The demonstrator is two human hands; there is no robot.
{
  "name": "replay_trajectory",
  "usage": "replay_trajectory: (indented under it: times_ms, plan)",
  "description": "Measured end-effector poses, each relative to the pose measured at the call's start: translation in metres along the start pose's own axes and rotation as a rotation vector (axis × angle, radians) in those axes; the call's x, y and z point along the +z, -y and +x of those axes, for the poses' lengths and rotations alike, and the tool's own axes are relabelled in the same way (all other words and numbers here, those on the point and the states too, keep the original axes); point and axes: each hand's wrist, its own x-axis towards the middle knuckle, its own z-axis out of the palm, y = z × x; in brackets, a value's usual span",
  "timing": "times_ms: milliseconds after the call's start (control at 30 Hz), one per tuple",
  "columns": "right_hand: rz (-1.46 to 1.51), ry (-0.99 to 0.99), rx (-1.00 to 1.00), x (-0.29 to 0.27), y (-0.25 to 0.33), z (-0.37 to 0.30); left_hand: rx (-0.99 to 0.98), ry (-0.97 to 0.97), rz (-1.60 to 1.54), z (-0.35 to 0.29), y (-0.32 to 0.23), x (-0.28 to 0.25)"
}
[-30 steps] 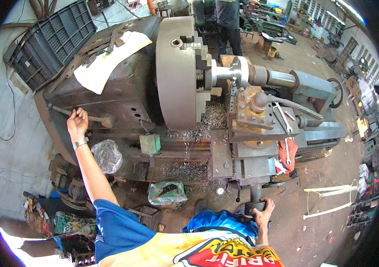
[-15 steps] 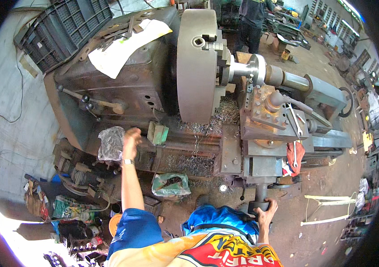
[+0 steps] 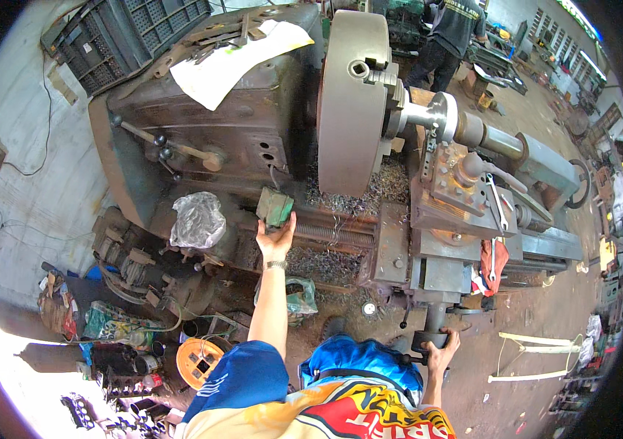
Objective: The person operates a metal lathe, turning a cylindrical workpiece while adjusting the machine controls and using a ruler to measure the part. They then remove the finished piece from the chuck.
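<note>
My left hand reaches forward to a small green and tan box at the left end of the lathe's long screw. Its thumb and fingers are around the near side of the box, which still rests on the machine. A clear plastic bag lies to the left of that hand. At the lower right, my right hand is closed on a dark round handwheel at the front of the lathe carriage. The hand hides part of the wheel.
A large chuck holds a shiny metal workpiece. Wrenches and a red rag sit by the tool post. Metal shavings litter the bed. Another person stands behind the lathe.
My left hand has moved right, from beside the plastic bag to the small box, and has taken hold of it. My right hand stays on the handwheel. The whole view has shifted slightly.
</note>
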Motion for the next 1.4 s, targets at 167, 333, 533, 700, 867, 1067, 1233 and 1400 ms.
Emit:
replay_trajectory:
  times_ms: [167, 333, 533, 700, 867, 1067, 1233, 1400]
  plan:
    - [-0.008, -0.007, 0.000, 0.002, -0.008, 0.001, 0.119, -0.001, 0.017, 0.023, 0.003, 0.008]
    - [-0.020, 0.011, 0.011, 0.001, -0.007, 0.001, 0.276, -0.002, 0.337, 0.017, 0.007, 0.018]
    - [-0.011, 0.004, -0.021, -0.001, -0.001, -0.001, 0.413, 0.134, 0.620, 0.003, 0.017, 0.044]
    - [-0.006, -0.006, 0.007, -0.001, 0.003, 0.000, 0.581, 0.202, 0.947, 0.004, 0.023, 0.054]
    - [-0.016, -0.006, 0.012, 0.000, 0.000, 0.000, 0.848, 0.146, 1.192, 0.004, 0.031, 0.071]
    - [-0.002, -0.029, -0.001, 0.002, -0.001, -0.001, 1.016, 0.021, 1.358, 0.009, 0.040, 0.096]
    - [0.003, -0.027, -0.024, 0.002, 0.000, -0.001, 1.066, 0.008, 1.427, 0.005, 0.041, 0.106]
    - [-0.016, -0.034, -0.027, 0.002, 0.001, 0.000, 1.048, -0.083, 1.365, 0.005, 0.041, 0.125]
